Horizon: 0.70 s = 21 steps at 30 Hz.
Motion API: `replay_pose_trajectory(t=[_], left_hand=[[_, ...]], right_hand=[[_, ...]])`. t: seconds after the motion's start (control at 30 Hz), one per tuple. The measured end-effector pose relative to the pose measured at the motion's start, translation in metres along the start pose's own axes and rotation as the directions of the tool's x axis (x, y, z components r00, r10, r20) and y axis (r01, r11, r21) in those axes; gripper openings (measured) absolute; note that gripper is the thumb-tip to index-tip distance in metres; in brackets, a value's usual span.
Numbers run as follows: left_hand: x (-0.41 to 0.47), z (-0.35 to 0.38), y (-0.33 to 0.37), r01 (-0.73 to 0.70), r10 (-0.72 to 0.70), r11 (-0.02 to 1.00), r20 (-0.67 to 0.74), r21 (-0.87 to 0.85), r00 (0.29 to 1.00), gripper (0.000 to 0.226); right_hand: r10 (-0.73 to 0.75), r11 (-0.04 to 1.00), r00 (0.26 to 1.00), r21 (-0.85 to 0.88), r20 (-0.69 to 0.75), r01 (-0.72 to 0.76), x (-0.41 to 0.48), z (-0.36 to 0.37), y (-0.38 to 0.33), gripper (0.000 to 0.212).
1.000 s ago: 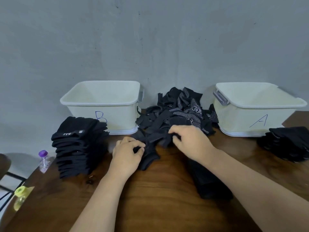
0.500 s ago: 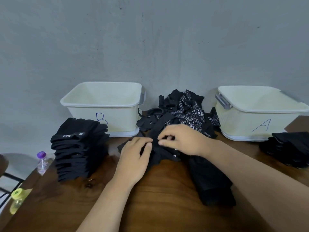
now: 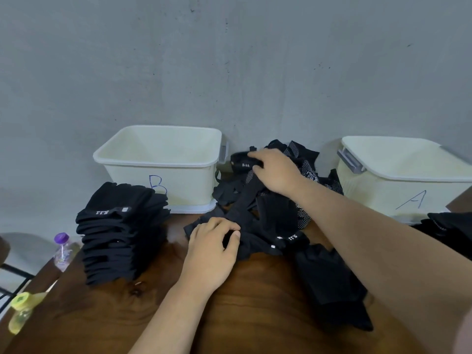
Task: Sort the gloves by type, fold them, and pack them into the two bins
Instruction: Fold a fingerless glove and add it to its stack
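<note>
**Both grips in the glove pile, between the two bins**

Pinching a fold of a black glove (image 3: 258, 245) with the left grip (image 3: 212, 249), fingers curled, at the near edge of the loose glove pile (image 3: 273, 210). Clasping a bundled glove (image 3: 241, 162) with the right grip (image 3: 277, 172), fingers curled over it, at the pile's far top, close to the wall (image 3: 229, 72).

Just left of the right grip: bin B (image 3: 163, 185), its side close against the pile. Right of that grip, past the pile: bin A (image 3: 383, 195). Left of the left grip and apart from it: a tall stack of folded gloves (image 3: 120, 233), near the left edge of the desk (image 3: 255, 315). Under the right forearm: a flat dark glove (image 3: 329, 284). Far right, before bin A: a low heap of gloves (image 3: 449, 228), cut by the frame.

Nearer than the left grip: bare wood, open room. Beyond the left edge, lower down: a purple-capped bottle (image 3: 62, 251) and a yellow-capped bottle (image 3: 21, 310).
</note>
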<state>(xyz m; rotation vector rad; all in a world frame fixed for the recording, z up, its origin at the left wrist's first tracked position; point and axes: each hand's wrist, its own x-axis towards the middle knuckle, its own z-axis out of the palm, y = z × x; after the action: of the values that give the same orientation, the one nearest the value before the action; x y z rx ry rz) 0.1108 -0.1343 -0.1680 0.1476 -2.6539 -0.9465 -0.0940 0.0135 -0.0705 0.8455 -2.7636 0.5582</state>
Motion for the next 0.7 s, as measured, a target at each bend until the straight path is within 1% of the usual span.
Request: replay_pose_trajectory(t=[0.03,0.1,0.13,0.2,0.23,0.3,0.33,0.4,0.47,0.53,0.6,0.63,0.7], left_hand=[[-0.001,0.000,0.000,0.003,-0.003,1.000,0.001,0.002,1.000,0.022],[0.000,0.000,0.001,0.008,-0.008,1.000,0.003,0.006,1.000,0.021],[0.000,0.000,0.002,0.009,-0.009,1.000,0.006,0.010,1.000,0.020],[0.001,0.000,0.003,0.008,-0.008,1.000,0.005,0.018,1.000,0.020],[0.001,-0.001,0.003,0.007,-0.007,1.000,0.005,0.023,1.000,0.020],[0.001,-0.001,0.004,0.007,-0.008,1.000,0.006,0.026,1.000,0.020],[0.000,-0.001,0.004,0.009,-0.009,1.000,0.001,0.022,1.000,0.020],[-0.001,-0.001,0.008,0.004,-0.005,1.000,-0.029,-0.005,1.000,0.022],[-0.003,-0.003,0.015,-0.020,0.011,0.997,-0.116,-0.080,0.993,0.031],[-0.006,-0.007,0.024,-0.070,0.022,0.980,-0.249,-0.185,0.968,0.047],[-0.009,-0.012,0.032,-0.144,0.072,0.970,-0.327,-0.199,0.942,0.062],[-0.010,-0.013,0.036,-0.184,0.123,0.969,-0.324,-0.167,0.938,0.066],[-0.012,-0.012,0.040,-0.246,0.215,0.964,-0.251,-0.100,0.944,0.069]], right_hand=[[0.042,0.987,0.996,0.155,-0.081,-0.029,0.001,-0.006,0.002,0.045],[0.160,0.896,0.970,0.439,-0.183,-0.065,0.002,-0.021,0.005,0.037],[0.215,0.831,0.956,0.552,-0.200,-0.071,0.002,-0.027,0.007,0.030],[0.284,0.718,0.935,0.693,-0.210,-0.062,0.002,-0.039,0.010,0.018],[0.304,0.682,0.927,0.729,-0.220,-0.051,0.002,-0.044,0.011,0.014],[0.324,0.660,0.916,0.750,-0.238,-0.038,0.000,-0.050,0.015,0.013],[0.328,0.647,0.916,0.761,-0.231,-0.040,-0.002,-0.053,0.016,0.013],[0.349,0.580,0.919,0.813,-0.184,-0.057,-0.007,-0.056,0.016,0.013],[0.343,0.517,0.930,0.853,-0.131,-0.071,-0.014,-0.057,0.012,0.011],[0.333,0.479,0.938,0.875,-0.100,-0.077,-0.025,-0.055,0.003,0.012],[0.329,0.428,0.942,0.899,-0.058,-0.094,-0.038,-0.047,-0.011,0.013],[0.325,0.411,0.945,0.905,-0.031,-0.111,-0.046,-0.042,-0.019,0.014],[0.300,0.394,0.954,0.907,0.025,-0.148,-0.061,-0.031,-0.033,0.016]])
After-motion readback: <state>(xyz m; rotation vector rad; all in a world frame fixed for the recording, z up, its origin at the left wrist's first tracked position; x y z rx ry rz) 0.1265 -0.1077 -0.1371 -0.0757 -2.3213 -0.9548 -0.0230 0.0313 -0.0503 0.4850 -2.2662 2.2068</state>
